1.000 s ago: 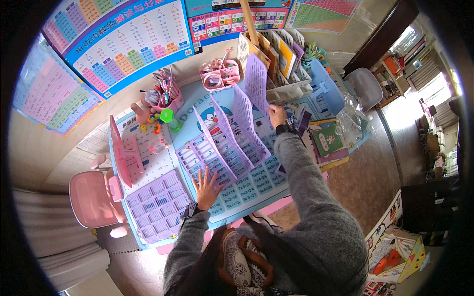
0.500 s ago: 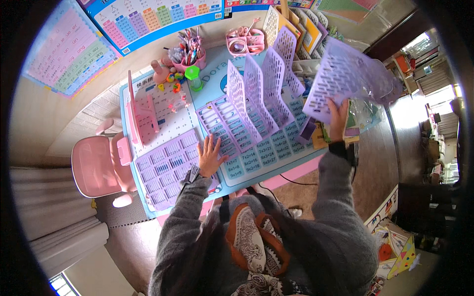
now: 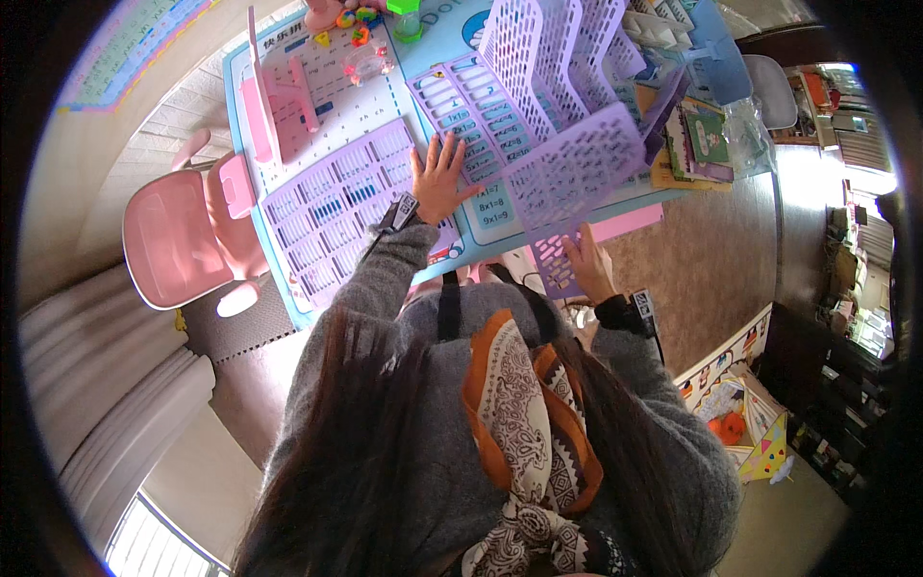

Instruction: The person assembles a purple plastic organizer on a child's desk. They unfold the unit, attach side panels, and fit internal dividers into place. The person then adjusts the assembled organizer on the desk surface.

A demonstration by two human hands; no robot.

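Note:
My right hand (image 3: 590, 267) is closed on the near edge of a loose purple perforated panel (image 3: 575, 165), which hangs partly over the desk's front edge. My left hand (image 3: 442, 183) has its fingers spread, palm down, between two purple parts. On its left lies a flat slotted purple panel (image 3: 336, 219); its fingertips are at the edge of a purple base (image 3: 471, 111). Several wavy perforated purple dividers (image 3: 553, 62) stand upright on that base, to the right. A darker purple piece (image 3: 665, 117) leans beyond the loose panel.
A printed mat (image 3: 486, 231) covers the blue-edged desk. A pink stand (image 3: 274, 96) is at the left, beside a pink chair (image 3: 183, 231). Books (image 3: 700, 144), clear plastic wrap (image 3: 750, 135) and a blue bin (image 3: 719, 62) crowd the right end.
My right hand has brought the loose purple panel down and left, from the right side to the desk's front edge. My left hand stays by the base. The view has tilted down.

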